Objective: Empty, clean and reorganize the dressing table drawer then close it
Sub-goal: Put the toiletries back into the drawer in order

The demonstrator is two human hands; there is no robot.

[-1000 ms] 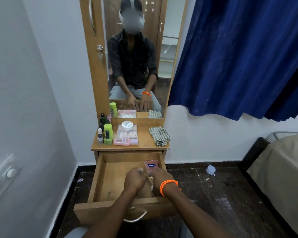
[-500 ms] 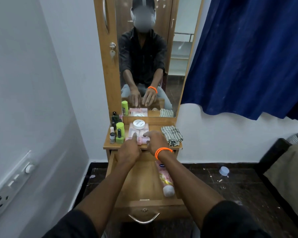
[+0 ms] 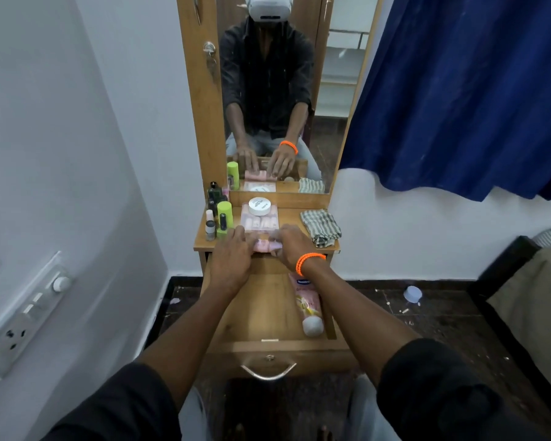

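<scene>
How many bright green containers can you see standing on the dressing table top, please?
2, not counting the mirror reflection: a tall green bottle near the left edge, and a small green-based item just in front of it, beside the left hand. Others may be hidden behind the dark bottles.

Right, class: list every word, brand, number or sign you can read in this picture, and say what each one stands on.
"Vaseline": blue badge on the pink lotion tube lying in the open drawer.
Smaller print lower on that tube: too blurred to read.
Dark print on the lid of the white round jar on the tabletop: too small to read.
Labels on the small bottles at the left: unreadable.
</scene>
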